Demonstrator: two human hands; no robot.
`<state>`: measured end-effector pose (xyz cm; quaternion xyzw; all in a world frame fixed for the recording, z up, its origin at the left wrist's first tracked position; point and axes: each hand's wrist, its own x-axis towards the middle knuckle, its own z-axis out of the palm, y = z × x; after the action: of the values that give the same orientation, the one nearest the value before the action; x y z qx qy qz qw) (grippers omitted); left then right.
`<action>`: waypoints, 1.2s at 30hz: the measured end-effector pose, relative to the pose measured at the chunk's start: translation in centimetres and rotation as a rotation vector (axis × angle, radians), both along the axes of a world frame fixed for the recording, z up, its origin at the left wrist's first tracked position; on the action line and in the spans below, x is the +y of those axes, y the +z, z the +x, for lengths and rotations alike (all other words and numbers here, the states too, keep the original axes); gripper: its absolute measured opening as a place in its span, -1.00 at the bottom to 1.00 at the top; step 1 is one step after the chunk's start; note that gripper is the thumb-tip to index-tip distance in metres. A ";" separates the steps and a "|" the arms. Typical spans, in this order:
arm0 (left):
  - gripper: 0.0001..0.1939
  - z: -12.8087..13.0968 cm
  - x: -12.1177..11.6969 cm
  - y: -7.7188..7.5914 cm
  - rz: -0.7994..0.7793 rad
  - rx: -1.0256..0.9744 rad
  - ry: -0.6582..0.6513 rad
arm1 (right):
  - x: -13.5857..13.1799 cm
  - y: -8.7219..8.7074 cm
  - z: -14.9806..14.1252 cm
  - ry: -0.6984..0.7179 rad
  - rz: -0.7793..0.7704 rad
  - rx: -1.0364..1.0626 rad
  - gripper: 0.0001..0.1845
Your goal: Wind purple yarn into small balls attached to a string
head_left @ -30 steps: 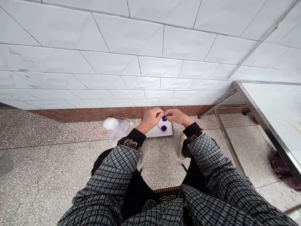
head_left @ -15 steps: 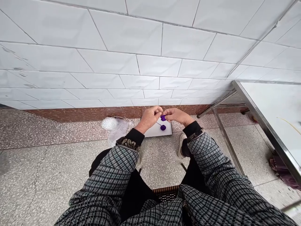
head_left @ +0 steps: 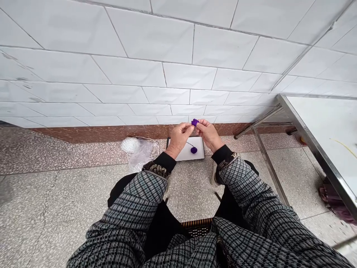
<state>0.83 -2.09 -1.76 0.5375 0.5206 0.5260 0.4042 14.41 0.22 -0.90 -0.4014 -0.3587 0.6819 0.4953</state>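
A small purple piece of yarn work (head_left: 195,122) is pinched between the fingertips of both hands, in front of the wall's base. My left hand (head_left: 180,136) grips its left side, thumb and fingers pressed together. On its right side, my right hand (head_left: 208,133) holds it in the same kind of pinch. Below them a purple yarn ball (head_left: 193,150) rests on a white, dark-edged tray or box lid (head_left: 184,155) on the floor. A dark strand of yarn runs from the ball up toward my left hand. Whether a hook or needle is in the fingers cannot be made out.
White yarn (head_left: 130,144) and a clear plastic bag (head_left: 139,154) lie on the floor left of the tray. A metal-framed table (head_left: 315,143) stands at the right. The tiled wall (head_left: 178,76) rises close ahead. My shoe (head_left: 214,175) is right of the tray.
Both hands have risen a little with the purple piece, turning it upward and bringing their fingertips together on it. The purple ball stays on the tray.
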 end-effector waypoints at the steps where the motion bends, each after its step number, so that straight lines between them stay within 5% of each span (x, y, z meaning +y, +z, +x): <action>1: -0.78 0.1 0.0 0.1 -0.008 0.018 0.008 | -0.1 -0.1 -0.2 -0.020 0.010 -0.012 -0.62; 9: -0.82 -0.5 0.5 -0.3 -0.034 0.254 0.048 | -0.2 -0.2 -0.2 0.075 0.084 -0.173 -0.68; 22: -0.85 -0.9 -0.1 0.9 -0.020 0.612 -0.016 | 0.7 0.0 1.1 0.195 -0.022 -0.207 -0.69; 31: -0.76 -1.0 0.0 0.3 -0.022 0.507 -0.021 | 0.6 0.8 1.1 0.070 -0.095 -0.044 -0.74; 36: -0.79 -0.4 -1.0 0.1 0.100 0.722 -0.182 | 1.1 0.4 1.2 -0.024 -0.096 -0.087 -0.82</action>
<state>0.47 -3.06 -1.62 0.7514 0.5533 0.2896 0.2130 15.59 1.30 -0.49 -0.4584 -0.3418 0.6742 0.4674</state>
